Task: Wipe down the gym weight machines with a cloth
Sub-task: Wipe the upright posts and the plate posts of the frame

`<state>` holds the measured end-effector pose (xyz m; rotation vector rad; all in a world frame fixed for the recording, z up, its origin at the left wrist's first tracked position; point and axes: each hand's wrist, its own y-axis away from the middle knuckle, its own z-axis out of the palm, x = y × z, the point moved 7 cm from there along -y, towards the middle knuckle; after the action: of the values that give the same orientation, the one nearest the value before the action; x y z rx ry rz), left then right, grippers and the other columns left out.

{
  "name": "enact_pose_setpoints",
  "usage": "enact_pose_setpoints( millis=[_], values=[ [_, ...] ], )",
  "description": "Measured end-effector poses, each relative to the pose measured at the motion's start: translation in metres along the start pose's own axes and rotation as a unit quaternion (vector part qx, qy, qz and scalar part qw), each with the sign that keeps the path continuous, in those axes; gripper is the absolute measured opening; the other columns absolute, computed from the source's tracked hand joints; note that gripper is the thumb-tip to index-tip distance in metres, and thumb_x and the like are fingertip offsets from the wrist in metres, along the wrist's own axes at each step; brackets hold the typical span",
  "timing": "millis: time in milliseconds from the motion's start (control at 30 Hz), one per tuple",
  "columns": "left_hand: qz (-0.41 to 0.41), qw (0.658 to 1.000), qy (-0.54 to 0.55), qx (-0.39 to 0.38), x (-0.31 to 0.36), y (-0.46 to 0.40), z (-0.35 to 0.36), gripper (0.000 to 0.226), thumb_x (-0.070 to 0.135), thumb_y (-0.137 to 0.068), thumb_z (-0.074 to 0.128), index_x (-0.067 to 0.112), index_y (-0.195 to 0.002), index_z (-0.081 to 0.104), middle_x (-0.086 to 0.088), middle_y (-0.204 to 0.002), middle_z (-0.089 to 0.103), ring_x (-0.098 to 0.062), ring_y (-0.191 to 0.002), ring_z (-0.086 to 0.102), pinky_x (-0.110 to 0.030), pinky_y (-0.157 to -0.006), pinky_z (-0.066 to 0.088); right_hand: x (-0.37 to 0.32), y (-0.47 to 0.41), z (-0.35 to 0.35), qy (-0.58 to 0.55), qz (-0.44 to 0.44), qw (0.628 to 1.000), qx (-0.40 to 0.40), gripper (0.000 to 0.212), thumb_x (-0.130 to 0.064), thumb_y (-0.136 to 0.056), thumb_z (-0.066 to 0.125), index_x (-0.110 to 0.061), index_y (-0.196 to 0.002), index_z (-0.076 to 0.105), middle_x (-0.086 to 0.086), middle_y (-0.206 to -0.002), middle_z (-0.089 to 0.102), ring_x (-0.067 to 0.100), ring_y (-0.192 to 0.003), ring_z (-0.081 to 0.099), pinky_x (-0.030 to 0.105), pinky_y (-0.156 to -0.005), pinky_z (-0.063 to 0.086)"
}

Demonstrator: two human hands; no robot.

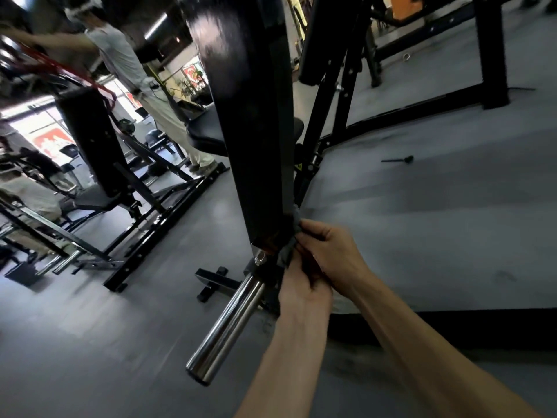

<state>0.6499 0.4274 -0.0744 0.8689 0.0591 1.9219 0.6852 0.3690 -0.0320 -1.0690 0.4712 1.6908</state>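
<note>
One grey cloth [287, 247] pinched by right hand [327, 254] and left hand [303, 289], against one black machine arm [256, 146]; one chrome sleeve [226, 327] just beside left hand

Single head-worn wide-angle view, tilted and looking forward and down. It sat close to the black machine arm [256, 122] and the chrome sleeve [223, 330], both forearms entering from the bottom right. The grey floor [422, 221] filled most of the frame, edges blurred, more machines at far left.
</note>
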Motion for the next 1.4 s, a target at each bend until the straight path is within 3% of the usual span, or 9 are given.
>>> enact_pose_setpoints(
  millis=[300, 567, 700, 867, 967, 1100, 1200, 1300, 1400],
  values=[
    [0.192, 0.948, -0.255, 0.012, 0.062, 0.092, 0.045, 0.017, 0.009, -0.093, 0.071, -0.007, -0.100, 0.072, -0.020, -0.090, 0.077, -0.028, -0.084, 0.077, -0.032, -0.068, 0.063, -0.078, 0.020, 0.005, 0.020, -0.068, 0.997, 0.037, 0.030, -0.001, -0.094, 0.066, -0.016, -0.119, 0.072, -0.006, -0.104, 0.078, 0.008, -0.102, 0.072, 0.019, -0.087, 0.055],
    [0.387, 0.729, -0.562, -0.059, 0.118, 0.158, 0.109, 0.021, 0.037, -0.088, 0.077, 0.019, -0.080, 0.081, 0.004, -0.067, 0.075, -0.014, -0.062, 0.074, -0.031, -0.058, 0.061, -0.124, 0.030, 0.023, 0.015, -0.133, 0.989, 0.061, 0.027, -0.011, -0.099, 0.061, -0.031, -0.113, 0.071, -0.015, -0.099, 0.077, 0.000, -0.099, 0.071, 0.016, -0.082, 0.055],
    [0.482, 0.631, -0.604, -0.074, 0.135, 0.166, 0.135, 0.030, 0.043, -0.086, 0.077, 0.022, -0.065, 0.076, 0.005, -0.059, 0.069, -0.018, -0.058, 0.070, -0.043, -0.059, 0.059, -0.144, 0.033, 0.036, 0.059, -0.214, 0.973, 0.065, 0.037, -0.021, -0.106, 0.049, -0.033, -0.141, 0.055, -0.016, -0.122, 0.069, -0.004, -0.115, 0.062, 0.020, -0.097, 0.050],
    [0.510, 0.550, -0.647, -0.136, 0.147, 0.162, 0.133, 0.010, 0.032, -0.097, 0.067, 0.028, -0.093, 0.075, 0.017, -0.083, 0.072, 0.001, -0.078, 0.068, -0.025, -0.073, 0.057, -0.123, 0.051, 0.057, 0.135, -0.275, 0.951, 0.040, 0.067, -0.010, -0.106, 0.049, -0.053, -0.152, 0.026, -0.023, -0.126, 0.062, 0.004, -0.120, 0.060, 0.017, -0.095, 0.049],
    [0.577, 0.443, -0.666, -0.166, 0.161, 0.167, 0.138, 0.031, 0.020, -0.101, 0.058, 0.035, -0.129, 0.056, 0.024, -0.131, 0.053, -0.005, -0.118, 0.060, -0.016, -0.095, 0.050, -0.117, 0.037, 0.058, 0.170, -0.285, 0.937, 0.112, 0.067, -0.015, -0.104, 0.054, -0.040, -0.158, 0.024, -0.024, -0.122, 0.063, 0.004, -0.114, 0.063, 0.023, -0.093, 0.053],
    [0.685, 0.155, -0.688, -0.180, 0.163, 0.189, 0.160, 0.091, -0.020, -0.082, 0.054, 0.016, -0.160, 0.023, -0.002, -0.169, 0.016, -0.024, -0.156, 0.017, -0.041, -0.113, 0.042, -0.137, 0.040, 0.071, 0.204, -0.340, 0.900, 0.180, 0.071, -0.034, -0.100, 0.050, -0.024, -0.162, 0.016, -0.011, -0.149, 0.048, 0.013, -0.132, 0.050, 0.048, -0.106, 0.047],
    [0.706, -0.012, -0.687, -0.169, 0.163, 0.202, 0.181, 0.088, -0.018, -0.080, 0.051, 0.006, -0.159, 0.020, -0.016, -0.168, 0.015, -0.033, -0.157, 0.009, -0.050, -0.125, 0.022, -0.168, 0.040, 0.083, 0.242, -0.376, 0.863, 0.234, 0.070, -0.040, -0.100, 0.038, -0.015, -0.162, 0.016, -0.001, -0.161, 0.035, 0.016, -0.138, 0.042, 0.048, -0.109, 0.043],
    [0.706, -0.117, -0.681, -0.154, 0.169, 0.198, 0.199, 0.080, 0.002, -0.090, 0.061, 0.002, -0.159, 0.022, -0.022, -0.167, 0.014, -0.037, -0.156, 0.010, -0.052, -0.126, 0.015, -0.181, 0.044, 0.089, 0.259, -0.415, 0.843, 0.223, 0.068, -0.031, -0.103, 0.040, -0.014, -0.162, 0.012, 0.005, -0.166, 0.025, 0.019, -0.148, 0.033, 0.033, -0.117, 0.034],
    [0.691, -0.187, -0.678, -0.164, 0.173, 0.195, 0.206, 0.087, 0.010, -0.090, 0.064, 0.002, -0.160, 0.014, -0.021, -0.168, 0.006, -0.037, -0.156, 0.010, -0.052, -0.126, 0.016, -0.149, 0.043, 0.079, 0.166, -0.381, 0.898, 0.146, 0.066, -0.011, -0.106, 0.045, -0.020, -0.161, 0.010, -0.019, -0.161, 0.028, -0.006, -0.145, 0.029, 0.004, -0.109, 0.028]
  ],
)
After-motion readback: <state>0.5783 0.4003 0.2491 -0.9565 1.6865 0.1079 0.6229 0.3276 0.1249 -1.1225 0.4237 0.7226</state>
